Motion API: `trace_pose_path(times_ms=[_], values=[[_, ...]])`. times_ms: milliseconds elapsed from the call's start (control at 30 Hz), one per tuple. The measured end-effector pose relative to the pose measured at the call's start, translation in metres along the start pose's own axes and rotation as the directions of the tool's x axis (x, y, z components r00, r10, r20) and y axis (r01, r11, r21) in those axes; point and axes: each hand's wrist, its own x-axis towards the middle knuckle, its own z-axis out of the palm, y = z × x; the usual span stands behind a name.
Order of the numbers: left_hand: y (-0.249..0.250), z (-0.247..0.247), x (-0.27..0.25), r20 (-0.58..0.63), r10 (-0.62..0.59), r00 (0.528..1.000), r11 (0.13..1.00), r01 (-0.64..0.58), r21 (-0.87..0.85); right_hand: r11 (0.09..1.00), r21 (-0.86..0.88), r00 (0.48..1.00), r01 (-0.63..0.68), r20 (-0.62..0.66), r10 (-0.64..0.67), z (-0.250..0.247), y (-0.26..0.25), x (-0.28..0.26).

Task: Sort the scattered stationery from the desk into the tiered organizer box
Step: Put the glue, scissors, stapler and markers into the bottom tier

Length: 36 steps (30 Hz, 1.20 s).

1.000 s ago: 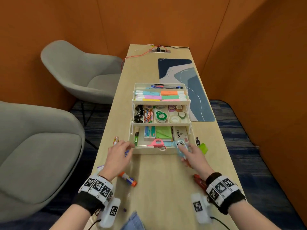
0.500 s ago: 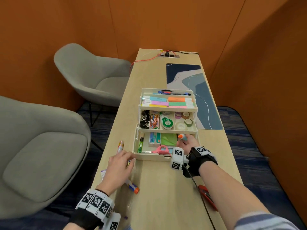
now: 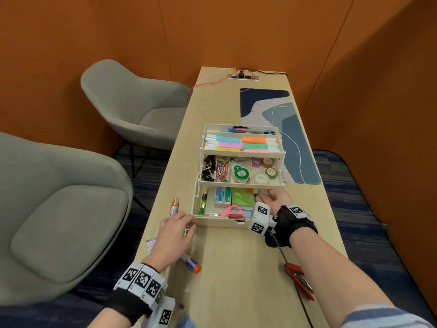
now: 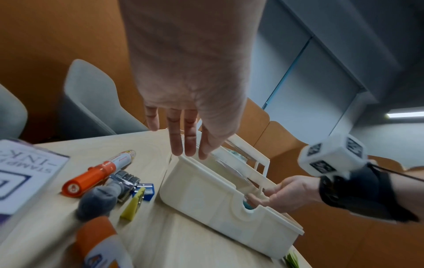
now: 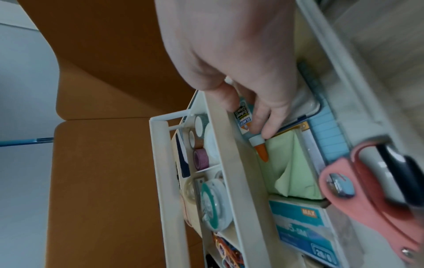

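Observation:
The cream tiered organizer (image 3: 218,221) stands open mid-desk, its tiers stepped back. My right hand (image 3: 272,199) reaches into the bottom tier and pinches a small glue bottle (image 5: 244,117) with an orange tip (image 5: 262,152), low over the green note pad (image 5: 289,163). Pink scissors (image 3: 233,211) and a staples box (image 5: 302,226) lie in the same tier. My left hand (image 3: 175,230) is flat, its straight fingertips (image 4: 185,145) touching the organizer's near left corner (image 4: 183,159). An orange-capped glue stick (image 3: 192,265) and an orange tube (image 4: 98,172) lie on the desk beside it.
A stamp ink box (image 4: 23,174), a grey stamp (image 4: 98,201), a blue sharpener (image 4: 144,188) and a yellow piece (image 4: 133,206) lie left of the organizer. A red tool (image 3: 299,280) is under my right forearm. Grey chairs (image 3: 71,221) stand left; a blue desk mat (image 3: 290,129) lies beyond.
My right hand carried the glue bottle from in front of the organizer into the bottom tier and lowered it there. The left hand stayed at the near left corner.

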Motion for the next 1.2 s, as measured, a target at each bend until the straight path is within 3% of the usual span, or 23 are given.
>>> trace_pose_path(times_ms=[167,233,300,367,433,467,533,567,600,667,700,733,833,900,967,1033,1100,1200], values=[[-0.017,-0.015,-0.002,-0.122,-0.097,0.988,0.989,0.082,-0.123,0.990,0.139,0.993,0.020,0.110,-0.036,-0.018,0.008,-0.024],[-0.028,-0.025,-0.002,-0.176,-0.153,0.972,0.982,0.130,-0.137,0.998,0.012,0.977,0.064,0.204,-0.066,-0.027,0.022,-0.043],[-0.040,-0.035,-0.001,-0.200,-0.215,0.956,0.974,0.195,-0.115,0.934,-0.302,0.955,0.189,0.279,-0.104,-0.034,0.044,-0.061],[-0.050,-0.042,-0.002,-0.210,-0.263,0.942,0.963,0.245,-0.109,0.672,-0.658,0.921,0.339,0.379,-0.094,-0.038,0.069,-0.074],[-0.058,-0.048,-0.004,-0.210,-0.294,0.933,0.955,0.277,-0.108,0.314,-0.820,0.862,0.478,0.507,0.013,-0.039,0.096,-0.074],[-0.060,-0.050,-0.006,-0.205,-0.305,0.930,0.952,0.288,-0.108,0.105,-0.821,0.818,0.562,0.570,0.075,-0.037,0.108,-0.072],[-0.063,-0.053,-0.010,-0.183,-0.318,0.930,0.947,0.301,-0.114,-0.299,-0.663,0.723,0.686,0.668,0.177,-0.030,0.130,-0.066],[-0.063,-0.054,-0.013,-0.165,-0.322,0.932,0.945,0.306,-0.115,-0.411,-0.562,0.676,0.718,0.705,0.216,-0.024,0.140,-0.065],[-0.063,-0.054,-0.017,-0.142,-0.325,0.935,0.944,0.311,-0.112,-0.463,-0.476,0.626,0.748,0.739,0.251,-0.019,0.149,-0.065],[-0.066,-0.052,-0.024,-0.104,-0.335,0.936,0.941,0.327,-0.086,-0.508,-0.332,0.533,0.795,0.782,0.324,-0.009,0.166,-0.066],[-0.068,-0.051,-0.029,-0.091,-0.348,0.933,0.937,0.344,-0.063,-0.546,-0.274,0.517,0.792,0.776,0.360,-0.006,0.173,-0.067],[-0.071,-0.051,-0.033,-0.074,-0.371,0.926,0.928,0.370,-0.034,-0.592,-0.228,0.522,0.773,0.759,0.389,-0.004,0.179,-0.066],[-0.081,-0.053,-0.050,0.036,-0.486,0.873,0.871,0.480,0.102,-0.679,-0.221,0.600,0.700,0.697,0.392,-0.008,0.185,-0.063],[-0.086,-0.050,-0.064,0.196,-0.572,0.796,0.815,0.527,0.240,-0.674,-0.249,0.602,0.696,0.715,0.357,-0.015,0.179,-0.061],[-0.090,-0.041,-0.076,0.362,-0.635,0.683,0.771,0.529,0.355,-0.647,-0.277,0.587,0.710,0.740,0.327,-0.024,0.169,-0.058],[-0.087,-0.029,-0.083,0.443,-0.662,0.605,0.749,0.519,0.412,-0.607,-0.347,0.609,0.715,0.736,0.295,-0.034,0.158,-0.057],[-0.081,-0.019,-0.085,0.434,-0.677,0.595,0.736,0.528,0.424,-0.608,-0.374,0.629,0.700,0.727,0.276,-0.043,0.149,-0.053],[-0.067,-0.009,-0.079,0.323,-0.706,0.630,0.697,0.535,0.478,-0.572,-0.445,0.664,0.689,0.704,0.252,-0.051,0.141,-0.049]])
